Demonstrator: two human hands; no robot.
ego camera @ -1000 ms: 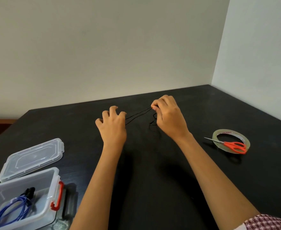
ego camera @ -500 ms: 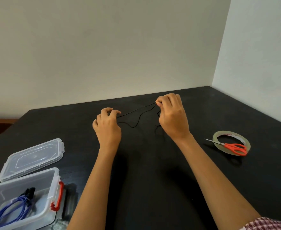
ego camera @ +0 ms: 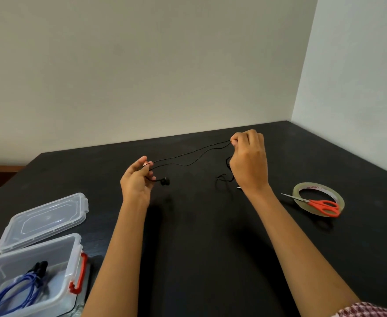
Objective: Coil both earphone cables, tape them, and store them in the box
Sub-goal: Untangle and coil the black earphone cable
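A thin black earphone cable (ego camera: pixel 188 156) stretches above the black table (ego camera: pixel 210 248) between both hands. My left hand (ego camera: pixel 136 179) pinches one end, and a black earbud (ego camera: pixel 165 181) dangles just right of it. My right hand (ego camera: pixel 248 161) is raised and pinches the cable at its fingertips; the rest of the cable trails in loose loops under it onto the table. A clear plastic box (ego camera: pixel 72 266) with red latches sits at the lower left, holding a coiled blue earphone cable (ego camera: pixel 16 291). A roll of clear tape (ego camera: pixel 302 188) lies at the right.
The box's clear lid (ego camera: pixel 44 220) lies flat behind the box. Orange-handled scissors (ego camera: pixel 322 205) rest across the tape roll. Two pale walls meet behind the table's far right corner.
Both hands moved apart and lifted, drawing the black cable out longer between them. The right hand went up and right; an earbud now hangs by the left hand.
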